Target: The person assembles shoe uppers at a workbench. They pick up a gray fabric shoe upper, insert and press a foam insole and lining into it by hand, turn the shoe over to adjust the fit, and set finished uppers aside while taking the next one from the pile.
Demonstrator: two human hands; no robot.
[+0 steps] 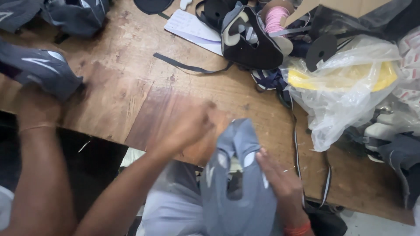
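My right hand (280,181), an orange thread around its wrist, grips a grey shoe upper (238,188) from the right side. The upper hangs over my lap at the front edge of the wooden table (131,83). It has white marks and cut-out openings. My left hand (190,126) is motion-blurred, its fingers curled, just left of the upper's top edge. Whether it holds anything cannot be made out. At far left another person's hand (37,109) rests by a second grey upper (41,70).
A black and cream shoe upper (249,41), a pink thread spool (275,19) and a black strap (188,66) lie at the back. A clear plastic bag with yellow pieces (345,83) fills the right. White paper (192,26) and more grey uppers (74,15) lie further back.
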